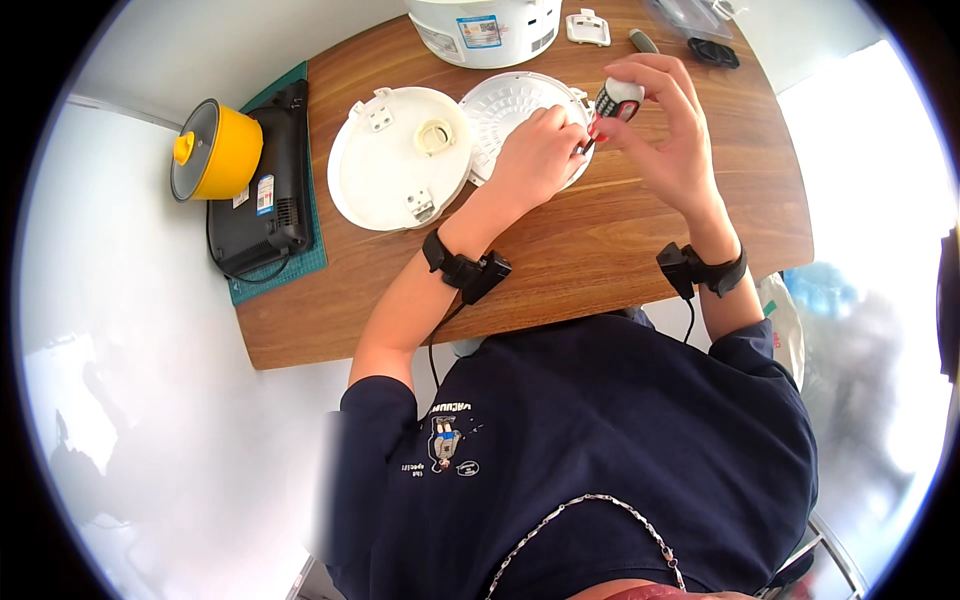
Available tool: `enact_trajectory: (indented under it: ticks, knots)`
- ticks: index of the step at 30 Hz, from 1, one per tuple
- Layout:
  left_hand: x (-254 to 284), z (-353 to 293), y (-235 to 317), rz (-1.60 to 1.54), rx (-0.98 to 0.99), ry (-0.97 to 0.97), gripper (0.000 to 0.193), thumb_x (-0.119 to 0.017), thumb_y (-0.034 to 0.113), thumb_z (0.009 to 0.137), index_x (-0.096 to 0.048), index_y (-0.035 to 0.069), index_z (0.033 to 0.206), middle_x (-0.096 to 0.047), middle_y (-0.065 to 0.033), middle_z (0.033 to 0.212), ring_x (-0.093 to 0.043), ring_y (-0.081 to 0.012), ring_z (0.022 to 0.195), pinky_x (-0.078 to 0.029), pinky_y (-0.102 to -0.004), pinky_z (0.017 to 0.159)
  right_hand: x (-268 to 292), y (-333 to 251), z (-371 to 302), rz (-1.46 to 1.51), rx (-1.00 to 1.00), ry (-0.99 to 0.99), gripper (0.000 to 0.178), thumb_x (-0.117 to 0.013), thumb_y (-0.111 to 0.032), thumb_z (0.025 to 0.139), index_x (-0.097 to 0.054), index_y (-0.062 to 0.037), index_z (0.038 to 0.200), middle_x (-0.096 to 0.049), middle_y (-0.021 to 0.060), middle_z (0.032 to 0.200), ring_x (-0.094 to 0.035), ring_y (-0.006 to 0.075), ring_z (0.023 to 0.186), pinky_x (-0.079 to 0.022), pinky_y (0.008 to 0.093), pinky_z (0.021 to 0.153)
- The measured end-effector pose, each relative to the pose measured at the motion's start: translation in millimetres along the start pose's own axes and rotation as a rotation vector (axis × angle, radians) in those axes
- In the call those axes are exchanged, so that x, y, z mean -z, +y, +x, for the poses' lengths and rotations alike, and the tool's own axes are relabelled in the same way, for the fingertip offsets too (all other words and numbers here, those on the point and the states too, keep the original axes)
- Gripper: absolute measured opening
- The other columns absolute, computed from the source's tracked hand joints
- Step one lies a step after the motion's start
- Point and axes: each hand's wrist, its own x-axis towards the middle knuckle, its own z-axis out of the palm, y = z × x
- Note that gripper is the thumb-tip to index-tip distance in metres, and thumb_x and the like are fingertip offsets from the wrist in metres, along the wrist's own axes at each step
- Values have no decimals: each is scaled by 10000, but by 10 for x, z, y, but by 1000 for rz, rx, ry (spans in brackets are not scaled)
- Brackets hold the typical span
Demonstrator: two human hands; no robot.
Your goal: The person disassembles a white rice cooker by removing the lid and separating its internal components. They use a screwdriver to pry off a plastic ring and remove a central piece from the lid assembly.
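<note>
My left hand (pixel 540 155) rests on a white round ribbed plate (pixel 505 105), its fingers pinched at the shaft tip of a small screwdriver. My right hand (pixel 665 125) is shut on that screwdriver's white, black and red handle (pixel 617 98), held just above the plate's right rim. Left of the plate lies a larger white round lid (pixel 395 165), inner side up, with a ring part at its middle. Both lie on a wooden table (pixel 600 250).
A white cooker body (pixel 485 30) stands at the table's far edge. Beside it lie a small white clip part (pixel 588 27), a dark pen-like tool (pixel 643 40) and a black ring (pixel 713 52). At the left, a yellow pot (pixel 215 150) sits by a black appliance (pixel 270 180) on a green mat.
</note>
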Motion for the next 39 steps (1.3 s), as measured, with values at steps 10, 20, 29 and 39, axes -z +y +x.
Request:
enact_trajectory:
  ticks: [10, 20, 29, 39]
  knots:
    - [-124, 80, 8, 134, -28, -54, 118, -722, 140, 886, -676, 43, 936, -645, -100, 956, -663, -273, 935, -571, -389, 787, 9, -13, -111, 400, 19, 1, 562, -548, 148, 884, -510, 17, 1429, -651, 168, 1346, -653, 239, 1178, -507, 361, 1063]
    - [-182, 108, -4, 352, -167, -93, 116, -684, 150, 911, -635, 59, 962, -626, -76, 902, -673, -246, 866, -581, -369, 742, 310, 75, -132, 375, 145, 254, 417, -496, -7, 1049, -428, 53, 1456, -594, 291, 1361, -626, 353, 1239, -520, 458, 1048]
    - [-178, 143, 20, 390, -218, -90, 73, -640, 132, 941, -603, 78, 972, -628, -77, 877, -688, -243, 834, -578, -372, 723, 289, 266, -268, 449, 30, 307, 401, -511, 0, 1044, -466, 36, 1441, -620, 219, 1326, -633, 253, 1171, -541, 382, 993]
    - [280, 158, 312, -1130, 432, -47, 148, -578, 199, 1083, -551, 61, 1036, -569, -7, 878, -517, -103, 768, -473, -277, 681, 402, 219, -164, 64, 131, 152, 187, -681, 34, 905, -680, 3, 1089, -675, 85, 964, -662, 172, 902, -522, 296, 741]
